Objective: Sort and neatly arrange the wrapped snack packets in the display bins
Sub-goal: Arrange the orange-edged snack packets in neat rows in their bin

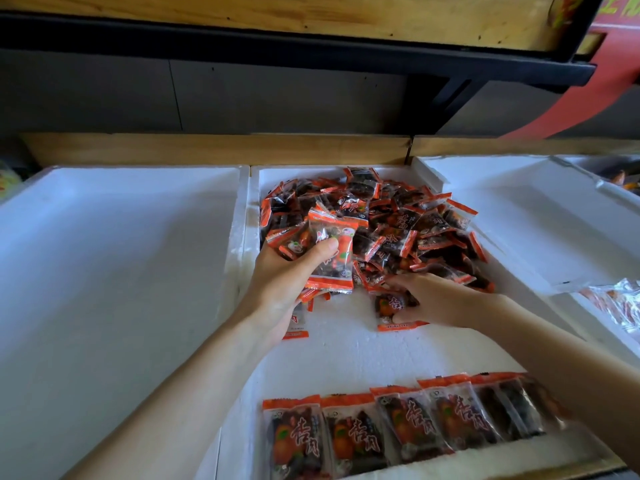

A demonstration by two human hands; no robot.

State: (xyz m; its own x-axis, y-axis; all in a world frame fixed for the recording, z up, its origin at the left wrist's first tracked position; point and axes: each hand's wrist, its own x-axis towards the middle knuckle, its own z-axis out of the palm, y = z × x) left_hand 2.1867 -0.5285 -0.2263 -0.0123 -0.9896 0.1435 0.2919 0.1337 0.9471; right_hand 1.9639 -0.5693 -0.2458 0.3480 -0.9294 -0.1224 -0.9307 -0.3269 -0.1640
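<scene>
A loose heap of orange-edged clear snack packets (pixel 398 223) fills the far part of the middle white foam bin (pixel 346 351). Along the bin's near edge several packets (pixel 391 431) lie side by side in a neat row. My left hand (pixel 287 282) grips a bunch of packets (pixel 329 251), thumb on top, raised just above the heap's left side. My right hand (pixel 433 299) reaches in from the right and pinches one packet (pixel 391 306) lying at the heap's near edge. Another packet (pixel 298 323) lies partly hidden under my left wrist.
A white foam bin (pixel 114 254) lies to the left and another (pixel 519 216) to the right, with a loose foam lid. More packets (pixel 620 306) show at the far right edge. A wooden rail (pixel 214 148) and a dark shelf (pixel 277 46) run behind the bins.
</scene>
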